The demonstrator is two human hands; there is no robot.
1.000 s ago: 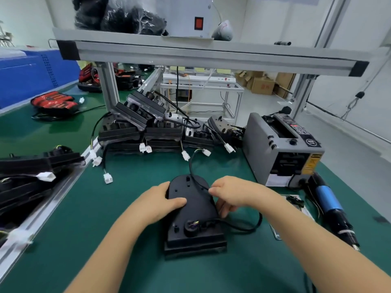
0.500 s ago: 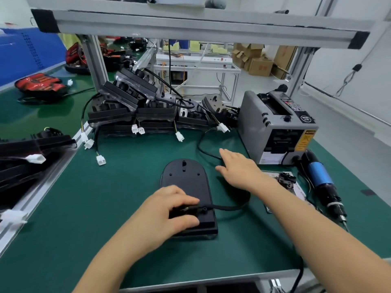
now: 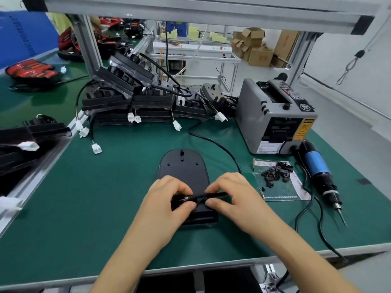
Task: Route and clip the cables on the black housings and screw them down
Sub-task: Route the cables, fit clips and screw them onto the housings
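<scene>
Item: flat black oval plastic housing (image 3: 183, 168), near centre — L hand (image 3: 167, 199) pinches thin black cable (image 3: 220, 146), R hand (image 3: 234, 197) pinches small black clip (image 3: 204, 198) (hole up); seat fully, w/o kinks.

- A green-topped workbench (image 3: 118, 197) fills the near ground, edged with a pale metal strip (image 3: 211, 264) along its near side.
- An aluminium shelf beam (image 3: 190, 11) spans overhead, carried by a left post (image 3: 86, 45) and a right post (image 3: 300, 53).
- Far behind stands a white metal rack (image 3: 190, 49), with cardboard boxes (image 3: 260, 53) on the floor to its right.
- The pale grey floor (image 3: 349, 127) meets a white wall (image 3: 349, 60) at right.
- At far left, a blue panel (image 3: 23, 37) stands behind a second green bench (image 3: 42, 98).
- Light is even and soft.
</scene>
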